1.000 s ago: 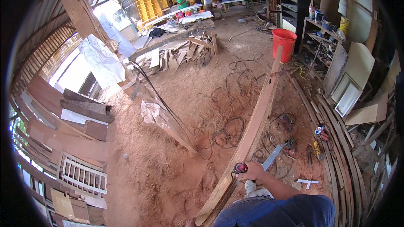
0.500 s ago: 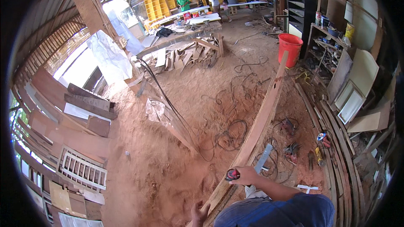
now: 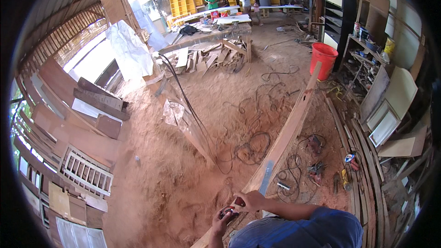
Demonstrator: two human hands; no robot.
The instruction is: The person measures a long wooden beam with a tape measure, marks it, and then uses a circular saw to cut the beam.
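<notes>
A long wooden plank point(image 3: 289, 126) runs from below my hands toward the far right, its far end by a red bucket. My right hand point(image 3: 251, 201) is closed over the plank, with a reddish-brown handle-like piece at its fingers. From beside that hand a flat grey metal blade point(image 3: 266, 177) extends along the plank; its joint with the handle is hidden. My left hand point(image 3: 220, 223), just left of it, is closed around a small red-and-black object point(image 3: 227, 211), too small to name surely. The two hands nearly touch.
The red bucket point(image 3: 323, 59) stands on the dirt floor. Black cables point(image 3: 252, 149) and power tools point(image 3: 316, 169) lie around the plank. Long boards point(image 3: 367, 170) are stacked at right. A leaning post point(image 3: 193, 138) stands left. Several people point(image 3: 245, 0) are by the far tables.
My right hand has moved left and down to my left hand. The blade has swung over the plank. The red-and-black object, earlier at my right hand, is now at my left. The view has shifted slightly.
</notes>
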